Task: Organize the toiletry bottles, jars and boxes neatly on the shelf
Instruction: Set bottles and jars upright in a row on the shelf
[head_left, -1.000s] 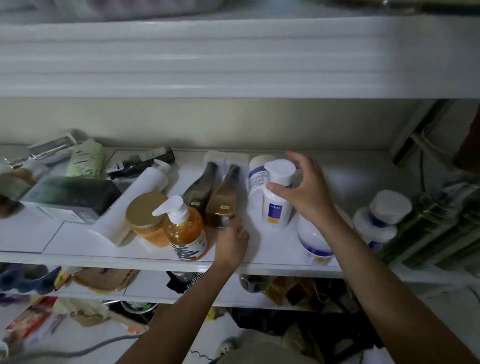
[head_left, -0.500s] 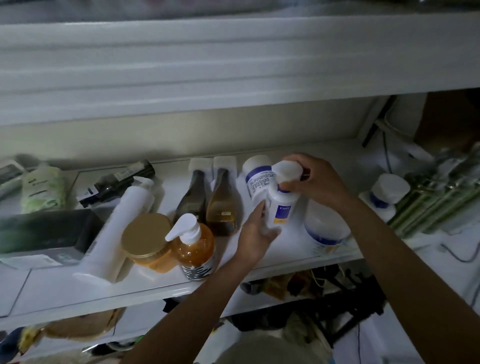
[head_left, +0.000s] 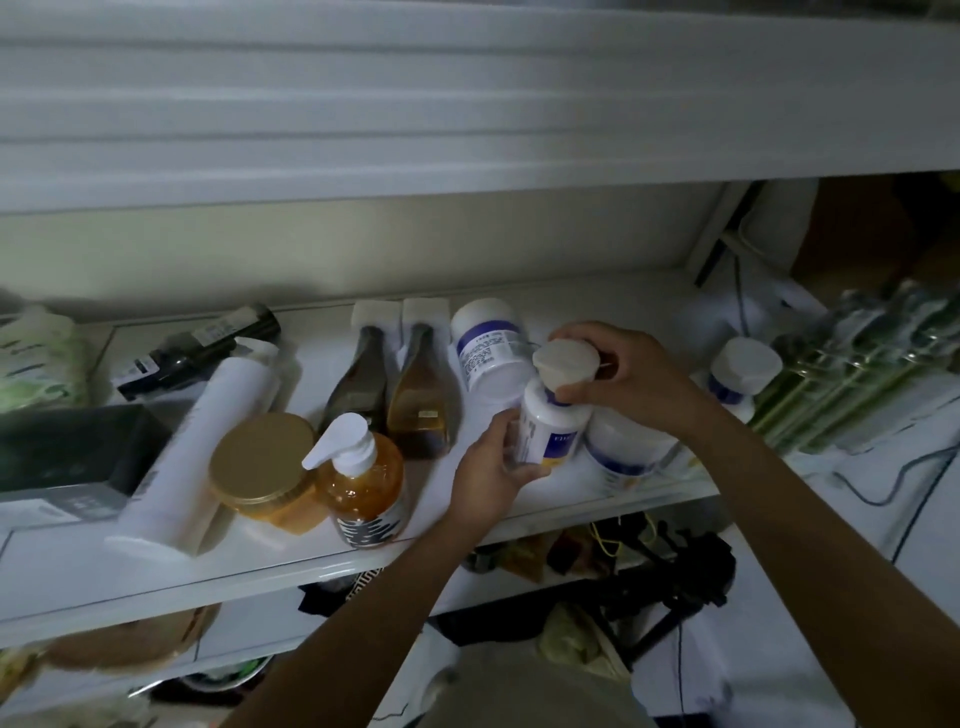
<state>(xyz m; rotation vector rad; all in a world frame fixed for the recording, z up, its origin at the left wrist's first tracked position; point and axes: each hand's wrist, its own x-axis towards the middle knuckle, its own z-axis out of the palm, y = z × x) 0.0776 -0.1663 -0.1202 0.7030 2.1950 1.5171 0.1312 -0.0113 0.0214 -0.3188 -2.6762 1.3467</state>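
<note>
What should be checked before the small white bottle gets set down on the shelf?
1. Body grip: left hand grips the small white bottle: ok.
2. Top grip: right hand holds its cap: ok.
3. Cap fully closed: cannot tell.
4. Bare shelf between pump bottle and big white jar: ok.
5. Neighbours upright: blue-labelled bottle behind lies on its side: not ok.

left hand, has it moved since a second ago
Yes. The left hand went right, away from the pump bottle, and now grips the small bottle, which the right hand holds at the top.
</note>
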